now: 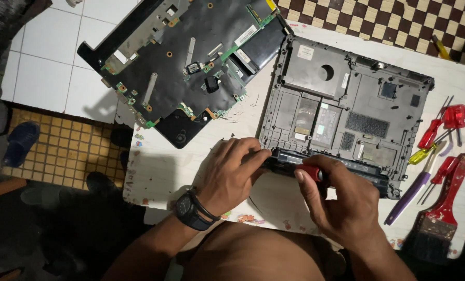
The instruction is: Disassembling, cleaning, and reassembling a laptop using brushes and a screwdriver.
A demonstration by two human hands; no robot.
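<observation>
Your left hand [233, 169] lies curled, pinning the grey laptop base [341, 112] on the table [154, 171] to steady it; your right hand [341, 200] grips a red-handled screwdriver [310, 172] closed (tip hidden) at its near edge

screwdriver [311, 172] — tip and most of handle hidden in right hand [341, 200] | paintbrush [437, 218] bristles — lost in shadow | circuit board [183, 57] cut by top edge

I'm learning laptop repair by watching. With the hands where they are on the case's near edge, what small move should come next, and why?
Probably turn the red-handled screwdriver: the right hand grips it against the near edge of the grey laptop base, while the left hand braces that edge.
</observation>
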